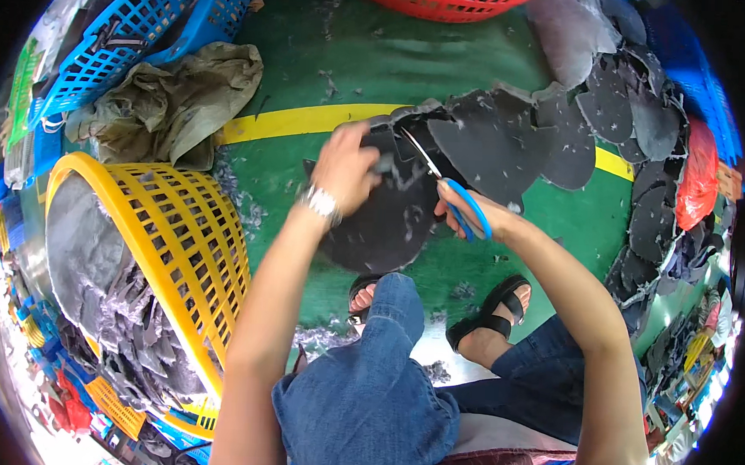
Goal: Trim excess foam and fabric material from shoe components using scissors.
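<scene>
My right hand [461, 210] grips blue-handled scissors [477, 209], their metal blades pointing up and left over a dark grey sheet. My left hand [346, 166], a silver watch [318, 201] on its wrist, is over the left part of the dark sheet piece [381, 224]. Its fingers are bent and smeared by motion, with a blurred grey bit beside them; whether they pinch anything cannot be made out. More rounded dark pieces [493, 138] run on to the right in a joined strip, curving down along the right side [649, 215].
A yellow basket [181, 232] full of grey scraps leans at my left. Behind it lie an olive cloth [191, 100] and blue baskets [123, 35]. A red basket [449, 3] stands at the far side, a red bag [697, 176] at the right. Lint dots the green floor [314, 55].
</scene>
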A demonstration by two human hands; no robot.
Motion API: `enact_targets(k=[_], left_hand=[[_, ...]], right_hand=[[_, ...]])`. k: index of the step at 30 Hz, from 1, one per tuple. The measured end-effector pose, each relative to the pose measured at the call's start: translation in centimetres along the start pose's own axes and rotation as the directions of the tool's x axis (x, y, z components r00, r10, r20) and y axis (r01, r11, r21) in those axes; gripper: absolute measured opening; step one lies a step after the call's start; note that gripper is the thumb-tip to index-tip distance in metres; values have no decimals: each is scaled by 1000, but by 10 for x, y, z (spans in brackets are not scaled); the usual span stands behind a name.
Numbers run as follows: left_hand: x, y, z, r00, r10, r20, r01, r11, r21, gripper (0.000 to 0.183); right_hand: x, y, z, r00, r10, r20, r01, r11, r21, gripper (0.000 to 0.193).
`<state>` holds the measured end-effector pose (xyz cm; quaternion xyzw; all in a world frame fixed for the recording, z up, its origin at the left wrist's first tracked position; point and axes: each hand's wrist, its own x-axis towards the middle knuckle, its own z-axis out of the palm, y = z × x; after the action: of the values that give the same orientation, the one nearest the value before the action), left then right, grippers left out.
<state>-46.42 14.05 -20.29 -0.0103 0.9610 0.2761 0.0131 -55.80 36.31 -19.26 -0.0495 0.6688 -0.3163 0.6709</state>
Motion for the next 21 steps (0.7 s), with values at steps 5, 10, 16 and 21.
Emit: enact_targets(k=[5, 10, 16, 21], left_hand=[[41, -56, 31, 919, -204, 339, 196, 979, 58, 31], [12, -29, 22, 955, -151, 254, 169, 984, -51, 23], [-17, -21, 21, 961, -183, 205, 221, 959, -178, 23], [-43, 7, -16, 902, -368, 227, 413, 888, -201, 28]], right_hand=[[30, -1, 0, 999, -25, -44, 19, 989, -150, 73], [24, -3, 2, 997, -76, 13, 77, 992, -96, 70], [14, -4, 24, 995, -103, 6, 103, 993, -59, 64], [-47, -19, 32, 988, -115, 108, 145, 927, -345, 63]])
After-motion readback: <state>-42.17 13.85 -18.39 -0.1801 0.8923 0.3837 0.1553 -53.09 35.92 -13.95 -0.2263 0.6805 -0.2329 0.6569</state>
